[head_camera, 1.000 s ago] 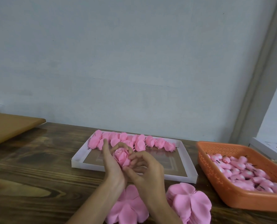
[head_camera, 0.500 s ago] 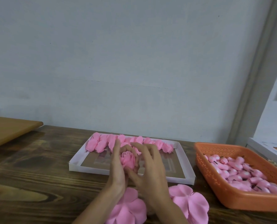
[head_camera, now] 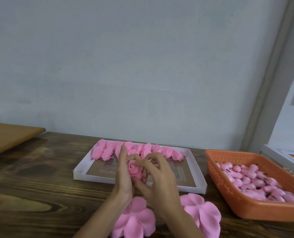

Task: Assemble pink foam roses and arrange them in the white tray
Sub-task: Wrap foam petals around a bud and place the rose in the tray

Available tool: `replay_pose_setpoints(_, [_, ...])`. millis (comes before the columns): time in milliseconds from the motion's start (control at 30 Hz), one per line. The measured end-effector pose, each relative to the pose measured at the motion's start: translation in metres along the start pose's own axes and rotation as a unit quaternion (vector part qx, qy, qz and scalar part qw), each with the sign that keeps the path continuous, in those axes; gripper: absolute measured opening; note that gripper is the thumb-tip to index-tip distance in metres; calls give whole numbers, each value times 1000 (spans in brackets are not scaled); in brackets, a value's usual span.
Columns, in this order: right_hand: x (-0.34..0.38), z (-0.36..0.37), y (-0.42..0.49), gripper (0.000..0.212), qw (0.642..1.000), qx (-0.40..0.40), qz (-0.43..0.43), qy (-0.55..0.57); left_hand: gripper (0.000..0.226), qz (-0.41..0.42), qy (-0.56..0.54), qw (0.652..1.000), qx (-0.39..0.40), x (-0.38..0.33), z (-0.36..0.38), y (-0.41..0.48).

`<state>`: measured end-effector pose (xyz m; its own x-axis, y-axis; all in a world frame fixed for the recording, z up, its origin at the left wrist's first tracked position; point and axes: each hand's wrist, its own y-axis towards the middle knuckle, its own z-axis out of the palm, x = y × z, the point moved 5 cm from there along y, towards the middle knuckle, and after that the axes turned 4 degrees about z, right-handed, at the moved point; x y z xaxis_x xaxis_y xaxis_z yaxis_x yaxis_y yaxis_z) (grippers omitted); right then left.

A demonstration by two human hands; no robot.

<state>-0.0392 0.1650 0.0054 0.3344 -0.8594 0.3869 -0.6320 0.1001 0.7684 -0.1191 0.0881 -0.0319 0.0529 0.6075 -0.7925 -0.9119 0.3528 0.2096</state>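
Observation:
A pink foam rose is cupped between both hands just above the near edge of the white tray. My left hand wraps its left side, palm inward. My right hand pinches its petals from the right with fingertips on top. A row of finished pink roses lines the tray's far side. Two stacks of flat pink petal pieces lie on the table below my wrists.
An orange perforated basket full of pink rose buds stands at the right. A white box sits behind it. A light wooden board lies at the far left on the dark wooden table.
Both hands have closed tighter around the rose, with the right fingertips shifting onto its top. The camera view has drifted slightly, moving the tray and basket in the frame.

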Motion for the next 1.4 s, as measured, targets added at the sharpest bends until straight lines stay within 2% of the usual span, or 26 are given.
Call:
replay_pose_setpoints(167, [1,1,-1,50,1000,11,-8,-13,81,-10,16,1000,-20,2,-3,1])
replay_pose_setpoints(233, [1,2,-1,51,1000,13,-12,-16,75,-13,17,999,-25,3,-3,1])
replay_pose_setpoints(433, [0,2,-3,41,1000,14,-7,-11,78,-2,33,999,-29,2,-5,3])
replay_pose_setpoints(867, [1,2,-4,40,1000,2,-27,-3,79,-6,39,997,-60,7,-12,6])
replay_pose_setpoints(1033, [1,2,0,60,1000,23,0,18,77,-68,0,997,-33,9,-6,2])
replay_pose_setpoints(1233, [-6,-4,5,57,995,38,27,87,81,-44,-3,999,4,3,1,3])
replay_pose_setpoints(1400, [-8,-6,7,55,989,40,51,135,87,-20,37,999,27,-1,4,2])
